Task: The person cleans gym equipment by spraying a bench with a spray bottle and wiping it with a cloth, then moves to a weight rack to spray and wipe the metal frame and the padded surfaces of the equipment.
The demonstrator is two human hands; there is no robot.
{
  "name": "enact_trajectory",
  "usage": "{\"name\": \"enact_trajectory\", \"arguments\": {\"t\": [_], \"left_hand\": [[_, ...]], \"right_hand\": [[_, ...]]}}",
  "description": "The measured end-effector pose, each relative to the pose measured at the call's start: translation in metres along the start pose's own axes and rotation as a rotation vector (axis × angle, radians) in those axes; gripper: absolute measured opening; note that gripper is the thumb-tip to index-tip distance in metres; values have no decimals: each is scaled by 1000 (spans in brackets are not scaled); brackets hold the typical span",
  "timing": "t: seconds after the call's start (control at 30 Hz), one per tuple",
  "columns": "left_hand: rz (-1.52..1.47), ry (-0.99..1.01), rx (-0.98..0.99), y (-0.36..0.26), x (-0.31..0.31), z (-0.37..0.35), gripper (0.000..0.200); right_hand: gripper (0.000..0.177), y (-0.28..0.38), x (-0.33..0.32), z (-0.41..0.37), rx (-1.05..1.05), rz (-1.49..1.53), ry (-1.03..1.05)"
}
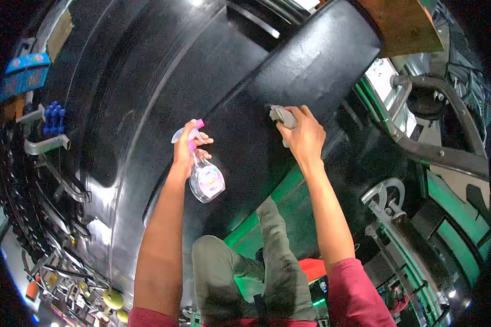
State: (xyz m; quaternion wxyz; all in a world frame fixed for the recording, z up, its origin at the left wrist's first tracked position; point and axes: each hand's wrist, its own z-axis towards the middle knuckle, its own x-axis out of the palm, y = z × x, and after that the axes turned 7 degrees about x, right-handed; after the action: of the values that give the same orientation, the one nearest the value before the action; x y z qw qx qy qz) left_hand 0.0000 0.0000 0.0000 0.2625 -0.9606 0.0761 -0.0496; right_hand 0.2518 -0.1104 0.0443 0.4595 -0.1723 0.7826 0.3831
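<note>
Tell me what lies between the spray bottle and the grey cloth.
Only a bare stretch of black padding separates spray bottle and grey cloth, in the head view.

The person wears a dark red top with short sleeves (357, 291). The trousers (278, 267) are greyish olive, with creases around the knees.

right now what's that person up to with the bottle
The left hand holds a clear spray bottle with a pink and white trigger head. The right hand presses a bunched grey cloth on a long black padded bench. It looks like the pad is being wiped down.
</note>
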Motion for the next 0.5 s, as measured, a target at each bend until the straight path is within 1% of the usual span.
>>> {"name": "enact_trajectory", "arguments": {"t": [0.07,0.1,0.17,0.23,0.27,0.3,0.33,0.37,0.43,0.47,0.5], "left_hand": [[-27,15,35,-5,1,7,57],[7,-10,67,-6,-6,-1,57],[29,-24,62,-3,-1,-4,57],[9,-9,42,3,2,-7,53],[-34,-8,61,4,1,-8,51],[-78,-6,76,6,1,-9,49],[-126,44,58,7,0,-12,45],[-112,47,47,10,0,-17,45],[94,161,60,6,17,-33,46],[203,197,69,8,26,-46,49],[200,188,117,18,34,-52,43]], "right_hand": [[34,5,4,-2,-41,4,-79],[32,7,22,-17,-132,48,-55],[32,3,34,-42,-254,8,72],[36,2,31,-61,-257,-61,164],[34,-5,23,-58,-216,-32,162],[34,-11,16,-52,-126,-17,108],[34,-20,7,-46,-43,-3,39],[34,-27,1,-42,43,15,-24],[34,-36,0,-30,196,60,-138],[33,-35,0,-34,155,69,-126],[36,-38,9,-40,46,44,-147]]}}
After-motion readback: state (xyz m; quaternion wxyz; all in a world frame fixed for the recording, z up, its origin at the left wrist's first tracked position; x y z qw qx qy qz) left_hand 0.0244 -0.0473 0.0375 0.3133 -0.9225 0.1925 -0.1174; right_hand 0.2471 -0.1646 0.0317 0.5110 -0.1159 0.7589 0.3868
